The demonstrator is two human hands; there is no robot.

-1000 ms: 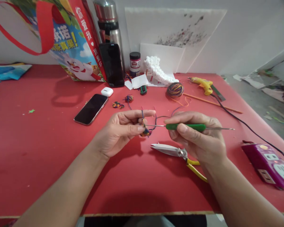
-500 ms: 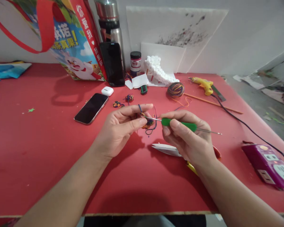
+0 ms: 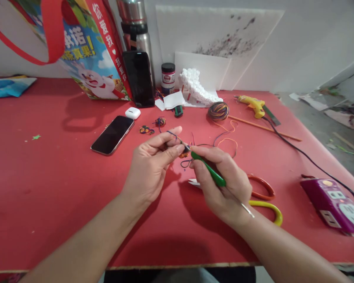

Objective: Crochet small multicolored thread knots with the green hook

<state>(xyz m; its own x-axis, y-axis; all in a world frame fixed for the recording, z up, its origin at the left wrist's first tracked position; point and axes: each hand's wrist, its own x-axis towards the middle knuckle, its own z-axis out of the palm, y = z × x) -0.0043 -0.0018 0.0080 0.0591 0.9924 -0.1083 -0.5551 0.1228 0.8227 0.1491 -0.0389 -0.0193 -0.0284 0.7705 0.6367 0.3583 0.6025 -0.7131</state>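
Observation:
My left hand (image 3: pixel 157 161) pinches a small multicoloured crochet piece (image 3: pixel 184 154) between thumb and fingers, and a dark strand of yarn runs over its raised index finger. My right hand (image 3: pixel 221 177) grips a green-handled crochet hook (image 3: pixel 209 169), whose front tip meets the piece at my left fingertips. The hook's thin rear end sticks out below the palm. Under my right hand lie scissors (image 3: pixel 264 186) with one red and one yellow handle loop, partly hidden. Loose yarn trails to a striped yarn ball (image 3: pixel 218 111).
A phone (image 3: pixel 113 135), white earbud case (image 3: pixel 132 113) and small yarn bits (image 3: pixel 146 129) lie to the left. Behind stand a gift bag (image 3: pixel 97 74), steel flask (image 3: pixel 137 39) and jar (image 3: pixel 168 77). A yellow glue gun (image 3: pixel 250 105) and purple power block (image 3: pixel 333 204) are at right.
My right hand has moved left and turned, so the hook slants more steeply, its rear end pointing down toward me. The scissors' handles show more. My left index finger has shifted slightly left.

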